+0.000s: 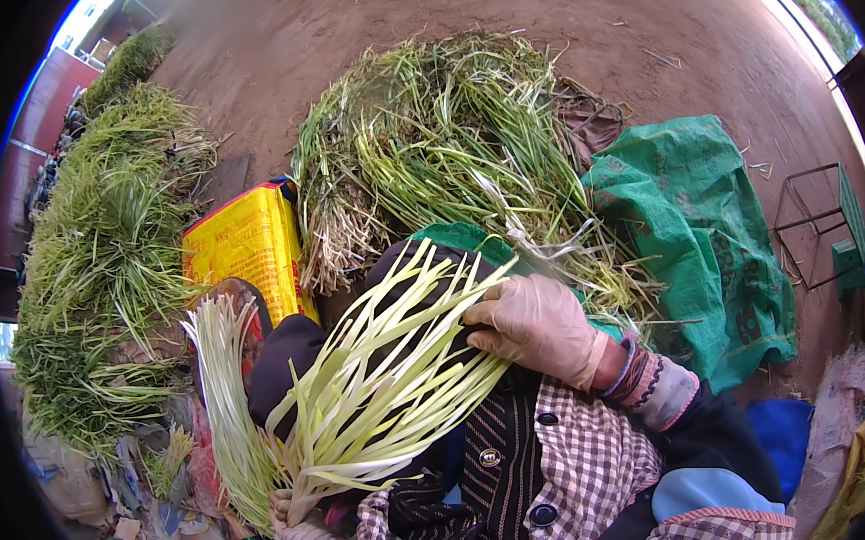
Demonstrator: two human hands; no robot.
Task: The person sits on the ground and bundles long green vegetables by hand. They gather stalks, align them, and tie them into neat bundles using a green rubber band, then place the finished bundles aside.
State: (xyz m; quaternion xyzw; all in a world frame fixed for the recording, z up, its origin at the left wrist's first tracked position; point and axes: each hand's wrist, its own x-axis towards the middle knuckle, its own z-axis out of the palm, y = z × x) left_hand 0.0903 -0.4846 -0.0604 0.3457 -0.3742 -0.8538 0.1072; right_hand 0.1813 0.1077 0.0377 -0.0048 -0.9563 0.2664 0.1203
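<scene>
My left hand (287, 510), low at the left, grips the gathered lower end of a bunch of pale yellow-green chive-like leaves (383, 364). The loose ends fan up and right across my lap. My right hand (538, 330), in a thin translucent glove, has its thumb and fingers pinched at the far ends of those leaves. Exactly how many blades lie between the fingers is hidden. Left of the held bunch lies a neat bundle of similar leaves with white stems (223, 390), resting beside my dark-clothed knee (285, 363).
A large heap of green leaves (453, 140) lies on the dirt floor (252, 57) ahead. Another long heap (114, 232) runs along the left. A yellow printed package (243, 245) stands between them. At right are a green woven sack (694, 244) and a metal-framed stool (820, 220).
</scene>
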